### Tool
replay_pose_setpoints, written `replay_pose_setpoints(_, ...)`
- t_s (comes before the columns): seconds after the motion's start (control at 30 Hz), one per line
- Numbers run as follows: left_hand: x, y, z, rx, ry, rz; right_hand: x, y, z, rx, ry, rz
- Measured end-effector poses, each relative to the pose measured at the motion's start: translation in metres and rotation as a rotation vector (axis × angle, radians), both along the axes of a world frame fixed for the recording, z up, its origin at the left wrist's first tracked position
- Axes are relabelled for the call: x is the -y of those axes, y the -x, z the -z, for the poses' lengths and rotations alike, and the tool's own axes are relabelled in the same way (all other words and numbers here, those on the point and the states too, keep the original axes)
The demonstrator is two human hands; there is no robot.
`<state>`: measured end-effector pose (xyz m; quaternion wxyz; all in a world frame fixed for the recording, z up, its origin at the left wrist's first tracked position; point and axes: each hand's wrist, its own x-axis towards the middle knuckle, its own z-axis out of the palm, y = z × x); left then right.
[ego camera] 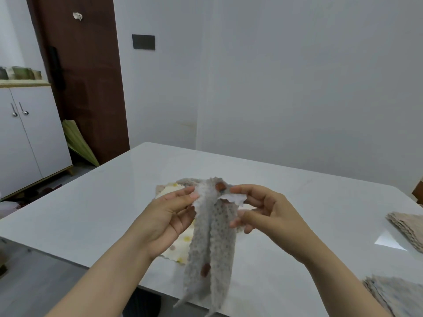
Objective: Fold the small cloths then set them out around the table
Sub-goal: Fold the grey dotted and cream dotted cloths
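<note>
"What's the biggest thing in front of you?"

"The white table [103, 202], glossy, with rounded far corners. Off to my left stand a brown door [87, 88] and a white cabinet [29, 138] with two handles."

"And the cloths?"

"I hold the grey cloth [210, 248] up over the near part of the table. It hangs long and bunched, with pale dots and a couple of brown patches. Its lower end dangles past the near table edge. Flat on the table beneath it lies a cream cloth [180, 245] with yellow spots, mostly hidden by my hands and the grey one. At the right edge sits a folded stack [407, 227] of beige cloths. A second stack [393, 296] lies nearer to me, at the bottom right."

"How are you gripping it?"

"My left hand [169, 218] pinches the top edge on its left side, thumb against fingertips. My right hand [267, 213] pinches the same edge on the right, between thumb and forefinger. Its other fingers curl loosely below, and I cannot tell whether they touch the cloth. My two hands are close together, with the top edge ruffled between them."
</note>
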<state>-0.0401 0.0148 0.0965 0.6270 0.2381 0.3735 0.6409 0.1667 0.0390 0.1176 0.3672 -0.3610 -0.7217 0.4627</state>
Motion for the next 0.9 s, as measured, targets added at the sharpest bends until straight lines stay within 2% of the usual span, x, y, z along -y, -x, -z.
replay_pose_setpoints(0.13,0.002,-0.003,0.006,0.193,0.058,0.023,-0.001,0.001,0.007,0.046,-0.053,0.047)
replay_pose_setpoints(0.27,0.007,-0.009,0.006,0.186,0.069,0.011,-0.001,0.001,0.01,0.037,-0.099,0.108)
replay_pose_setpoints(0.33,0.008,-0.01,0.007,0.108,0.055,0.01,0.0,0.002,0.009,0.037,-0.138,0.149)
replay_pose_setpoints(0.53,0.011,-0.007,0.013,-0.428,0.007,-0.184,0.002,0.005,0.006,0.024,-0.16,0.214)
replay_pose_setpoints(0.73,0.022,-0.014,0.005,-0.557,-0.141,-0.21,0.005,0.01,0.006,0.215,-0.426,0.208)
replay_pose_setpoints(0.9,0.031,-0.021,-0.003,-0.603,-0.186,-0.231,0.014,0.015,0.001,0.155,-0.427,0.088)
